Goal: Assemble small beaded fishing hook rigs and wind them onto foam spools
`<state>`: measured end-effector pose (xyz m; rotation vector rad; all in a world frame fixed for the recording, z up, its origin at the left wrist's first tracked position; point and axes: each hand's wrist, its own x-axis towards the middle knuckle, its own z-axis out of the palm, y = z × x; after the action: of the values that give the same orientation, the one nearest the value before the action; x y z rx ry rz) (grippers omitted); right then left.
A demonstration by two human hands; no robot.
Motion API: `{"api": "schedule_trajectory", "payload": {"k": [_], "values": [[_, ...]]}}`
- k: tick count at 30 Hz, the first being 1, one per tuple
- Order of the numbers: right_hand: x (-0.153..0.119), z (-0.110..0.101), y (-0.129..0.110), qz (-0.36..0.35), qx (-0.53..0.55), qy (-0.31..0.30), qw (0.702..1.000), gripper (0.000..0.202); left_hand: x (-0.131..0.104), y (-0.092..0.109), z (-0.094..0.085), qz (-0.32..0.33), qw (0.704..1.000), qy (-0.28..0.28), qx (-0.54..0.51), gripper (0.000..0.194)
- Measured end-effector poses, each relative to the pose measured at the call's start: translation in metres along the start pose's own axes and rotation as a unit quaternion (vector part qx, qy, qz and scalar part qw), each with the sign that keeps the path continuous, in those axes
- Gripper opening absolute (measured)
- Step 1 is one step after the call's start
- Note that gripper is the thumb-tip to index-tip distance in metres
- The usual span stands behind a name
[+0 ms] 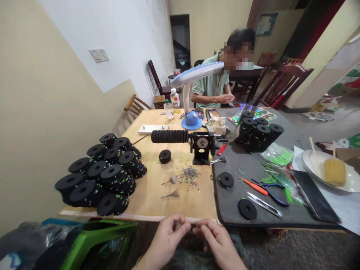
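Head view: my left hand (170, 237) and right hand (215, 239) face each other at the near edge of the table (150, 202).
Both curl, fingertips drawn close; I cannot tell what they pinch. Beyond them, loose pins (190, 173) lie piled before the black winder (201, 147).

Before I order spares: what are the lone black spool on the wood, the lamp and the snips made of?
Black spool: probably foam or rubber, matte, no shine.
Lamp: likely glossy plastic, smooth moulded blue base.
Snips: apparently bare metal, silvery.
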<state>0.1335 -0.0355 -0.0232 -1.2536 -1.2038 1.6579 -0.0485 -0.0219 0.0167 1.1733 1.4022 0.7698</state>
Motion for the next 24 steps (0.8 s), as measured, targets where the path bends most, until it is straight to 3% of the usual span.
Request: {"api": "schedule_trajectory", "payload": {"k": [4,9,11,15,19,24], "values": [[0.004,-0.001,-0.017,-0.031,-0.007,-0.011,0.999,0.048,-0.001,0.005,0.001,0.011,1.0,-0.009,0.021,0.031],[0.007,0.018,-0.03,0.003,0.082,-0.066,0.994,0.05,-0.004,0.013,0.0,0.052,0.996,-0.012,0.076,0.029],[0.009,0.022,-0.027,0.01,0.057,-0.067,0.996,0.044,-0.004,0.012,-0.001,0.074,0.991,-0.005,0.111,0.028],[0.017,0.019,-0.016,-0.05,-0.056,-0.02,0.997,0.037,0.0,0.006,-0.009,0.12,0.977,-0.001,0.174,0.024],[0.024,0.011,-0.006,-0.06,-0.041,0.034,0.997,0.038,0.009,0.007,-0.033,0.168,0.948,0.078,0.257,0.021],[0.029,0.007,0.005,-0.034,0.069,0.077,0.994,0.051,0.024,0.004,-0.07,0.142,0.879,0.186,0.415,0.023]]}}
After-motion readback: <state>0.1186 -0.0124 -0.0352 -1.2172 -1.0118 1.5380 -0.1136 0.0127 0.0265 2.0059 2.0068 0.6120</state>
